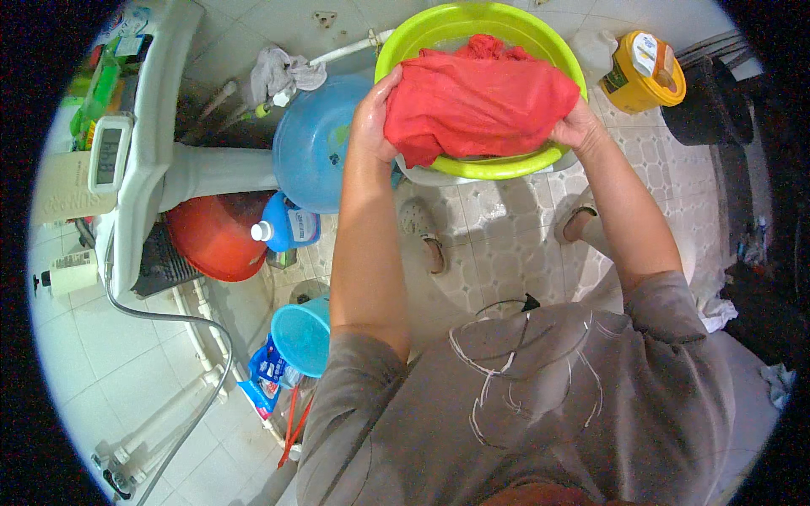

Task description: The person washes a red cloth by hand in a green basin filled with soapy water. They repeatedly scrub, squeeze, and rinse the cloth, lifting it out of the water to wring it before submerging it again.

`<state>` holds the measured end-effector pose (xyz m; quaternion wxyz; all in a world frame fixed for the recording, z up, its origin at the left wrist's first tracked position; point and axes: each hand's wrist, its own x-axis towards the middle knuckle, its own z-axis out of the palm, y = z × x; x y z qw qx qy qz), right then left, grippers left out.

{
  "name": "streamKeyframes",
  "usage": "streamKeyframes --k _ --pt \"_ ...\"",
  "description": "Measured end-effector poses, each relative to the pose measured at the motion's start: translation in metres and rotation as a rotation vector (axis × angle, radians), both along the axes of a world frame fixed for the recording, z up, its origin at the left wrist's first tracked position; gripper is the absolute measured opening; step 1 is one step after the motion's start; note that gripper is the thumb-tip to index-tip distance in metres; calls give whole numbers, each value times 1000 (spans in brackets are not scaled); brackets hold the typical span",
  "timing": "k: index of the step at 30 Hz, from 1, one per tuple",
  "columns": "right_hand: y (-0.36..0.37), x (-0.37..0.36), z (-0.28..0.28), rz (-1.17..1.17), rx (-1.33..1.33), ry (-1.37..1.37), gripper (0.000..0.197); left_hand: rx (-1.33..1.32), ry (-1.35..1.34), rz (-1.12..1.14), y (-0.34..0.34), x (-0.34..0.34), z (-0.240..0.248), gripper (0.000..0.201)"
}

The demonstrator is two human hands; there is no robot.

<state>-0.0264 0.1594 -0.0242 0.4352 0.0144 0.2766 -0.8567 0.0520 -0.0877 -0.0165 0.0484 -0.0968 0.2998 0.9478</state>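
A wet-looking red cloth [481,105] is stretched between my hands above a lime-green basin [557,42]. My left hand [375,116] grips its left edge, the fingers partly tucked out of sight. At the opposite edge my right hand [578,126] holds the cloth, with most of its fingers hidden behind the fabric. More bunched red fabric shows at the basin's far side. The cloth covers most of the basin's inside, so its contents are largely hidden.
Left of the green basin stand a blue basin [308,143], a red basin [224,240] and a blue bottle [291,223], near a white pedestal sink [160,101]. A yellow bucket [633,88] and a black bin [704,105] are at the far right.
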Motion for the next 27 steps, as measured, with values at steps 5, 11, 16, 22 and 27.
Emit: streamKeyframes --k 5,11,16,22,27 --pt "29 -25 -2 61 -319 96 42 -437 -73 -172 12 8 17 37" --pt "40 -35 -10 -41 -430 95 38 -1259 481 -707 63 13 6 43" --pt "57 -50 -35 -360 -324 46 40 -1589 593 -582 85 25 -10 48" --pt "50 -42 -24 -533 -159 -12 42 -1609 604 -699 88 17 -6 42" --pt "55 -47 -35 -312 -392 22 44 -1622 622 -640 92 18 -8 39"
